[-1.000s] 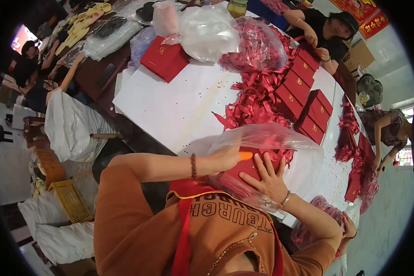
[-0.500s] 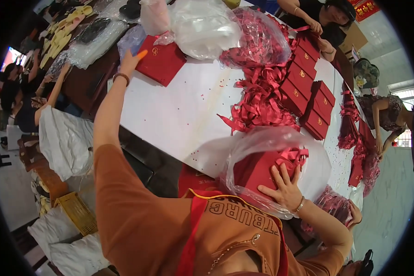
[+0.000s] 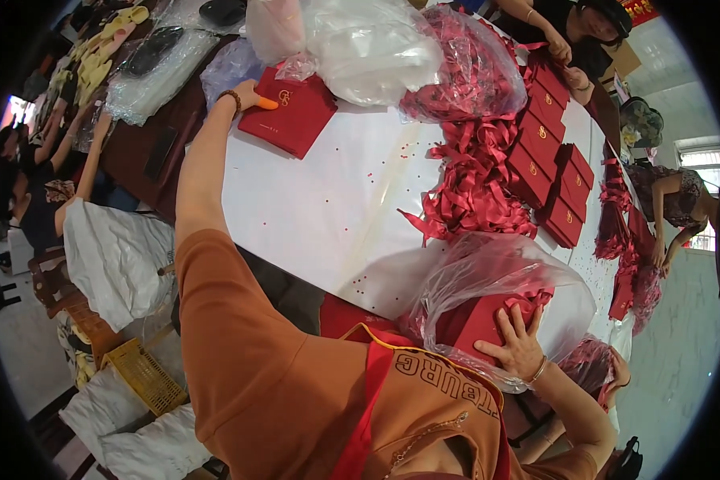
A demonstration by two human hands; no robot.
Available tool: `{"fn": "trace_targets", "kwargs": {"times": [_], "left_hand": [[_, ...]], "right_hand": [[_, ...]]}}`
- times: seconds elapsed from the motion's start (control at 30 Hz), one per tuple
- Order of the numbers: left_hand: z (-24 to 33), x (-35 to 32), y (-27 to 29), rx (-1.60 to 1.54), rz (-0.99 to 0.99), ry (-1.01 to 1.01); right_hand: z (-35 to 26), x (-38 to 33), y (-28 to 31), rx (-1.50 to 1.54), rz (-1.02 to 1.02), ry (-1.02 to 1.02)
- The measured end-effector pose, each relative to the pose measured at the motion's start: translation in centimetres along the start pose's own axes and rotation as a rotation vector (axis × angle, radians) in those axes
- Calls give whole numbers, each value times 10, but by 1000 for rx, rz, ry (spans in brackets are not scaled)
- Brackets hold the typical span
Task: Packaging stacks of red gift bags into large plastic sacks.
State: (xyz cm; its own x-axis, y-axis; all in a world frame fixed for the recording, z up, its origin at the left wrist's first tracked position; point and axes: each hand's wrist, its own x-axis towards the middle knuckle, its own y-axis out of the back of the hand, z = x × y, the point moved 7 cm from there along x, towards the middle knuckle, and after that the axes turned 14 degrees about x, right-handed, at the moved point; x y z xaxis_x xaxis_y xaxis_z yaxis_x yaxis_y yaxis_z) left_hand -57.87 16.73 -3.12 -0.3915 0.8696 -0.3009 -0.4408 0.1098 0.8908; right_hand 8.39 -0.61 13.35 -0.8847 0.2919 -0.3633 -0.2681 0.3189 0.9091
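Observation:
My left hand (image 3: 250, 96), an orange cover on its thumb, grips the left edge of a stack of red gift bags (image 3: 296, 120) with gold marks at the far side of the white table. My right hand (image 3: 522, 346) lies with fingers spread on more red gift bags (image 3: 482, 320) inside a clear plastic bag (image 3: 496, 268) at the near table edge. Red ribbon handles show under its fingertips. Past the plastic bag lies a heap of red ribbons (image 3: 476, 188), attached to rows of red gift bags (image 3: 534, 164).
Large clear bags (image 3: 368, 52) and a plastic bag of red items (image 3: 472, 68) stand at the back of the white table (image 3: 320, 216). A co-worker's hand (image 3: 576, 78) is at the far right. White sacks (image 3: 116, 264) and a yellow crate (image 3: 144, 376) sit at left.
My left hand has moved further onto the stack, its thumb now on top. That stack sits slightly turned. My right hand stays on the bagged stack; the whole view has shifted.

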Motion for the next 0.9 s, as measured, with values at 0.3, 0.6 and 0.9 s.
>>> {"fn": "trace_targets", "kwargs": {"times": [0.3,0.6,0.9], "left_hand": [[25,-34,-36,-684,-463,-23],[37,-42,-43,-807,-448,-48],[27,-111,-63,-1220,-395,78]], "right_hand": [[-2,1,5,77,-18,-39],[-4,5,8,79,2,-41],[-7,4,9,67,30,-28]]}}
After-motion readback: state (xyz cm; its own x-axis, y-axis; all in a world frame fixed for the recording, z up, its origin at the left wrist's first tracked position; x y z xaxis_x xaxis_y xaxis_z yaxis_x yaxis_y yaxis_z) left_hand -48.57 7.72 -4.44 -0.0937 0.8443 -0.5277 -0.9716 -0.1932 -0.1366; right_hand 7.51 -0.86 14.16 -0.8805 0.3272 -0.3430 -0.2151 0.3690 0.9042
